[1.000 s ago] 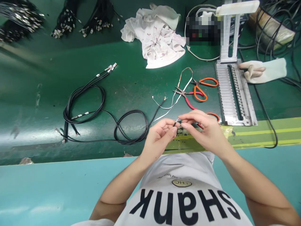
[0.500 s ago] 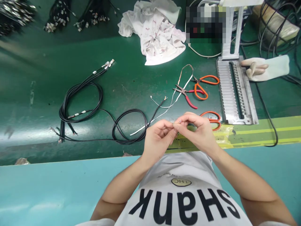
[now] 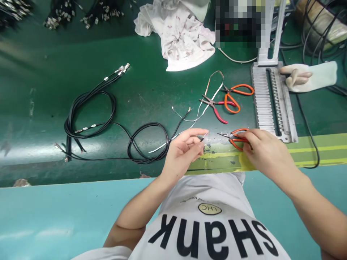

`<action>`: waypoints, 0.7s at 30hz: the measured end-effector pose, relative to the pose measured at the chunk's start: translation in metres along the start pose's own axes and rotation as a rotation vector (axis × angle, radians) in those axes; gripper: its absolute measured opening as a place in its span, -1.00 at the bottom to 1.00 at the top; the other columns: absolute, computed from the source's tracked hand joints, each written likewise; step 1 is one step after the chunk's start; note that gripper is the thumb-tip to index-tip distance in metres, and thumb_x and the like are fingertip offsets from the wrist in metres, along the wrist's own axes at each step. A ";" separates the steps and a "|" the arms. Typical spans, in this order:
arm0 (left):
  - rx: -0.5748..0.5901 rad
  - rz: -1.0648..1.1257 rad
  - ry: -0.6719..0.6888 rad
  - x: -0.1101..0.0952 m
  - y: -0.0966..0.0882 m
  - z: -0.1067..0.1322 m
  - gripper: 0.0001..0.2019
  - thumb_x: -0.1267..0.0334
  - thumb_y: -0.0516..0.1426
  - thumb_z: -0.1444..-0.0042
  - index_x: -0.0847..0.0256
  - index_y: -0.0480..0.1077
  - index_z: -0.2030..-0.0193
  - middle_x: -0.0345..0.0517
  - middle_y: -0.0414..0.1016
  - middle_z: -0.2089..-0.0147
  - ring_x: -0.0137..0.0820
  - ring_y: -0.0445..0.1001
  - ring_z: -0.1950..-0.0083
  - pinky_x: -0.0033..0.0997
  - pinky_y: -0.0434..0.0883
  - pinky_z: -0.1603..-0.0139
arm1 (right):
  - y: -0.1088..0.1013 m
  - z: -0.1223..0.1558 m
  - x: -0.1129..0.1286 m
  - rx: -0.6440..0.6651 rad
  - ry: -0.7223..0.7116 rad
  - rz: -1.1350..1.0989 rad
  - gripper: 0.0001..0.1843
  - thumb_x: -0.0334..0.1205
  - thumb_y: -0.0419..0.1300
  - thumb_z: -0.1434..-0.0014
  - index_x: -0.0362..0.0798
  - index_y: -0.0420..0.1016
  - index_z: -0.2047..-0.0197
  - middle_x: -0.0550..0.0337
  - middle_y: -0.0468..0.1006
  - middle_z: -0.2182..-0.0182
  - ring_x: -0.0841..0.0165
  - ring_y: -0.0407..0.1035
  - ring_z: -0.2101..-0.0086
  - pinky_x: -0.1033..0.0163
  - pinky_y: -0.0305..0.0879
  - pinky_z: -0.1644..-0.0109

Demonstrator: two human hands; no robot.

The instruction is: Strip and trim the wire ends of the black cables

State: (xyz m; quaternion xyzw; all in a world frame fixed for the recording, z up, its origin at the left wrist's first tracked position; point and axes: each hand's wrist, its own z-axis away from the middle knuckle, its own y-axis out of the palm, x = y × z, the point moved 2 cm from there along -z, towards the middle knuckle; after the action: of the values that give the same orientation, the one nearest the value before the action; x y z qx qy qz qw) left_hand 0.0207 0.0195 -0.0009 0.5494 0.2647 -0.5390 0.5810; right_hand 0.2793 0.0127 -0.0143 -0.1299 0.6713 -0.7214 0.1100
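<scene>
My left hand [image 3: 183,150] is closed in a pinch on the end of a black cable [image 3: 202,138], whose thin bared wires stick out past the fingertips. The rest of this cable is hidden by the hand. To the right, my right hand [image 3: 261,148] has its fingers and thumb on the orange loop handles of a pair of scissors [image 3: 235,139]; their pointed metal tips face left toward the cable end. A coiled black cable [image 3: 146,126] lies just left of my left hand, its stripped end [image 3: 189,109] pointing up and away. A white strip [image 3: 158,148] runs under the coil.
Red-handled pliers [image 3: 217,110] and other orange-handled scissors [image 3: 238,94] lie beyond my hands. A slotted metal fixture [image 3: 267,104] stands at right beside a white glove [image 3: 311,77]. More coiled cables [image 3: 90,113] lie left; a crumpled white cloth [image 3: 187,43] and connector bundles [image 3: 103,14] lie at the back.
My right hand has left the cable end and moved right onto the orange scissors. My left hand keeps the cable end, its bared wires now showing.
</scene>
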 end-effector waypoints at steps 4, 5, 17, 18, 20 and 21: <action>-0.026 0.000 0.024 0.001 -0.002 0.002 -0.78 0.23 0.25 -0.20 0.13 0.55 0.02 -0.13 0.45 0.40 -0.50 0.24 0.48 -0.49 0.12 0.56 | -0.014 -0.002 0.000 0.061 0.034 -0.170 -0.68 -0.35 0.13 -0.21 -0.05 0.52 -0.02 0.04 0.57 0.16 0.15 0.50 0.24 0.12 0.38 0.24; -0.034 0.003 0.029 0.002 -0.003 0.003 -0.79 0.22 0.25 -0.19 0.13 0.56 0.04 -0.10 0.49 0.36 -0.49 0.25 0.48 -0.48 0.14 0.56 | -0.018 -0.001 0.002 0.076 0.038 -0.322 -0.68 -0.33 0.15 -0.21 -0.02 0.52 -0.03 0.06 0.56 0.14 0.19 0.49 0.25 0.14 0.37 0.25; 0.002 -0.001 0.046 0.002 -0.006 0.007 -0.80 0.25 0.26 -0.22 0.16 0.60 0.03 -0.18 0.41 0.46 -0.55 0.24 0.49 -0.52 0.19 0.52 | -0.009 0.010 0.065 0.795 -0.169 -1.826 -0.14 0.56 0.04 -0.10 -0.13 0.52 0.08 0.17 0.41 0.35 0.37 0.30 0.39 0.22 0.20 0.27; 0.003 0.002 0.048 0.002 -0.006 0.008 -0.80 0.26 0.26 -0.22 0.16 0.61 0.03 -0.18 0.41 0.45 -0.56 0.24 0.49 -0.52 0.19 0.51 | -0.007 0.010 0.068 0.805 -0.181 -1.824 -0.07 0.63 -0.01 -0.04 -0.13 0.52 0.12 0.19 0.40 0.37 0.36 0.29 0.40 0.21 0.20 0.26; -0.001 0.005 0.040 0.003 -0.007 0.009 -0.79 0.26 0.26 -0.22 0.15 0.61 0.02 -0.17 0.42 0.44 -0.56 0.24 0.49 -0.53 0.18 0.52 | -0.002 0.009 0.071 0.833 -0.180 -1.833 -0.08 0.65 -0.05 -0.02 -0.11 0.49 0.19 0.25 0.36 0.44 0.40 0.24 0.47 0.23 0.18 0.32; -0.006 0.008 0.036 0.004 -0.007 0.009 -0.79 0.26 0.26 -0.22 0.15 0.61 0.02 -0.16 0.44 0.42 -0.56 0.25 0.48 -0.53 0.18 0.52 | -0.001 0.009 0.073 0.848 -0.175 -1.833 -0.10 0.64 -0.06 -0.04 -0.11 0.47 0.21 0.26 0.35 0.46 0.42 0.22 0.50 0.25 0.17 0.36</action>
State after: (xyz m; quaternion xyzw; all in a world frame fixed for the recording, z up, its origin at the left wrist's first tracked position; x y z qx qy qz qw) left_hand 0.0128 0.0111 -0.0047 0.5583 0.2747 -0.5260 0.5799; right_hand 0.2136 -0.0198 -0.0099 -0.5978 -0.0089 -0.6945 -0.4002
